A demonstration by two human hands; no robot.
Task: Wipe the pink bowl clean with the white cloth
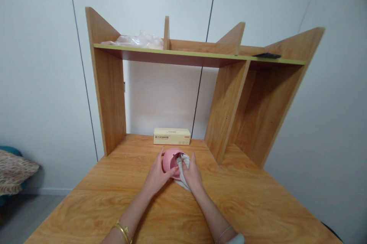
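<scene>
A small pink bowl-like container (169, 160) rests on the wooden desk (114, 202), a little in front of a cream box. My left hand (157, 177) grips its left side, fingers curled round the rim. My right hand (192, 177) presses a pale grey cloth (183, 161) against the container's right side and opening; part of the cloth hangs below my palm. A gold bangle is on my left wrist and a thin bracelet on my right.
A long cream box (171, 136) with printed text lies against the wall behind the container. The desk carries a wooden shelf unit (109, 95) with upright dividers; crumpled clear plastic (137, 40) and a dark flat object (267, 56) lie on its top shelf. A patterned cushion (14, 171) is at far left.
</scene>
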